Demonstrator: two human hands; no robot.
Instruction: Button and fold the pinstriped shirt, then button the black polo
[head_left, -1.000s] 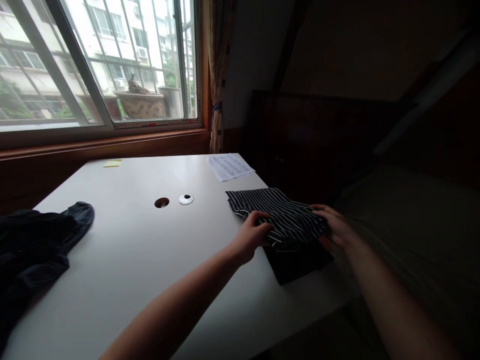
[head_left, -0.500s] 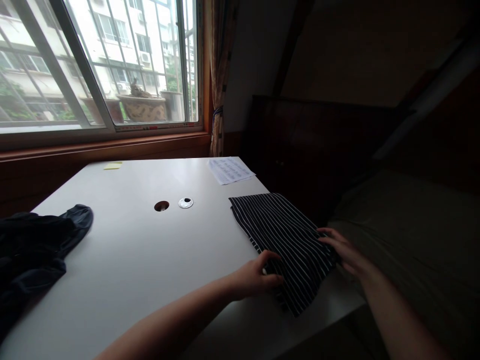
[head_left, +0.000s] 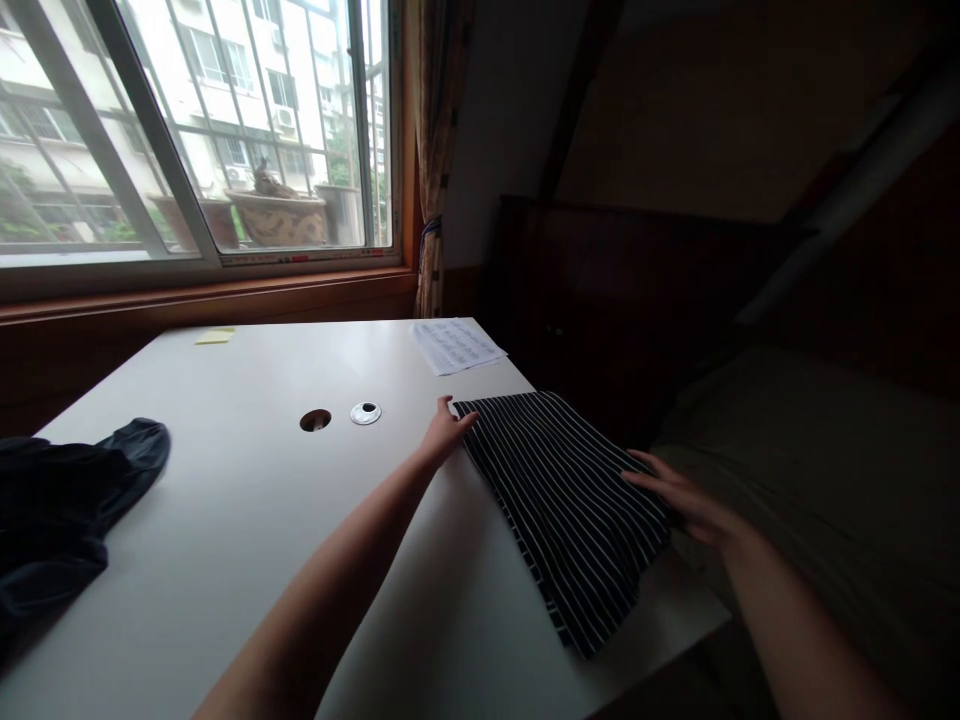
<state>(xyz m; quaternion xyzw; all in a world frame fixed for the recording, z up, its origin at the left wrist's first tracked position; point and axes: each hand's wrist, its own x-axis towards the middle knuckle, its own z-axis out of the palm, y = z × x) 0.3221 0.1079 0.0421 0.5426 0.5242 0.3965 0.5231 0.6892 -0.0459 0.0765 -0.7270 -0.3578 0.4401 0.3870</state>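
A dark striped folded cloth [head_left: 559, 490], black with thin white lines, lies along the right side of the white table [head_left: 247, 560]. At its far left corner is my left hand [head_left: 446, 430]; the fingers and thumb are apart, and one digit reaches over the fabric. My right hand [head_left: 686, 500] lies at the cloth's right edge, its visible fingers stretched out and spread over the stripes. The lower part of that hand is dark and partly hidden. The cloth's near end lies lower on the table, with small white marks along the left edge.
A crumpled dark garment [head_left: 82, 500] lies at the table's left. Printed sheets [head_left: 457, 346] are by the far right corner and a yellow note [head_left: 215, 336] at the far left. A round hole [head_left: 316, 420] and its silvery cover [head_left: 366, 413] are mid-table.
My left hand has moved away from me, from the cloth's near left edge to its far left corner. The near end now lies flatter. My right hand has stayed at the right edge.
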